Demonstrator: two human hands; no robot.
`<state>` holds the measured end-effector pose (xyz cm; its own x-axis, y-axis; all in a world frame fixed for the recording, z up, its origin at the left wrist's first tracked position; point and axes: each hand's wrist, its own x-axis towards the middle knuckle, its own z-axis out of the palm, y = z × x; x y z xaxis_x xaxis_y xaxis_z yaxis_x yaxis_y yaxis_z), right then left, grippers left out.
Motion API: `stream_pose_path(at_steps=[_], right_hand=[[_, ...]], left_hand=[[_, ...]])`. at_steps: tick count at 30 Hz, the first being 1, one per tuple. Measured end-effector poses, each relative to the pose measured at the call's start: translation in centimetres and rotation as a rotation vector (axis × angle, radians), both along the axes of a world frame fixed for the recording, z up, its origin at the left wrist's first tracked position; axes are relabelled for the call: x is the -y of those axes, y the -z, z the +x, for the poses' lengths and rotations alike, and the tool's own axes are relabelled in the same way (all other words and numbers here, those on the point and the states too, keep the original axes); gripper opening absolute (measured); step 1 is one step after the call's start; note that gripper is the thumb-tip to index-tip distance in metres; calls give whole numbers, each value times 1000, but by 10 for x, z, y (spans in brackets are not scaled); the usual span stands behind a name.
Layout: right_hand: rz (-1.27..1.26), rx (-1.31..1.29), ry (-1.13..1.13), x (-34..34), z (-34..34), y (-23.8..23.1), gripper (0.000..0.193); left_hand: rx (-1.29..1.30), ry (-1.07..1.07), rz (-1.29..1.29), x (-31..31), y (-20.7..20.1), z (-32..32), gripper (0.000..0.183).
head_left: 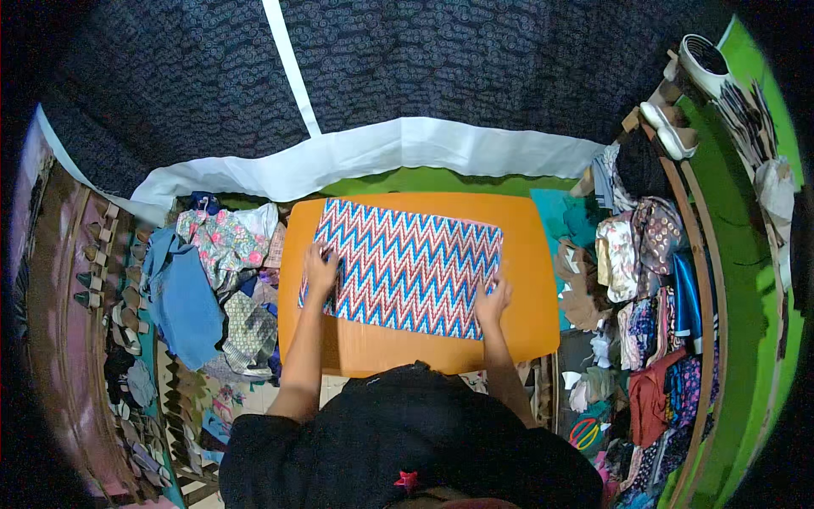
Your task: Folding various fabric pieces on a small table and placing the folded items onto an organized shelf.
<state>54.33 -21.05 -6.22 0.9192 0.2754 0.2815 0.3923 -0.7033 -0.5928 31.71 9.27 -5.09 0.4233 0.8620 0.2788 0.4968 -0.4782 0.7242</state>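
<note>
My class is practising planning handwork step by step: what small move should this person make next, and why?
Perhaps turn the zigzag-patterned piece slightly, easing its right end away from the body: it sits skewed to the orange table, right end nearer the person, and the left hand and right hand are at opposite ends.

Take the middle of the zigzag cloth (407,270) as your clock centre. Bare orange table (536,293) gives you room at 3 o'clock, with narrower strips at 1 and 6. Your left hand (320,271) blocks 9; your right hand (493,301), between 3 and 4. Past the table, blue clothing (182,293) crowds 9, piled garments (617,263) 3, and your black-shirted torso (407,433) 6.
</note>
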Motion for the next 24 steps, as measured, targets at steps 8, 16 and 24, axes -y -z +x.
stream_pose_path(at_steps=[8,16,24], right_hand=[[-228,-180,209,30,-79,-26,68],[-193,-361,121,32,-51,29,40],[89,-480,191,66,-54,23,31]], left_hand=[[-252,-332,-212,59,8,-94,54],[-284,-310,-426,33,16,-104,49],[452,-42,-1109,28,-13,-132,20]])
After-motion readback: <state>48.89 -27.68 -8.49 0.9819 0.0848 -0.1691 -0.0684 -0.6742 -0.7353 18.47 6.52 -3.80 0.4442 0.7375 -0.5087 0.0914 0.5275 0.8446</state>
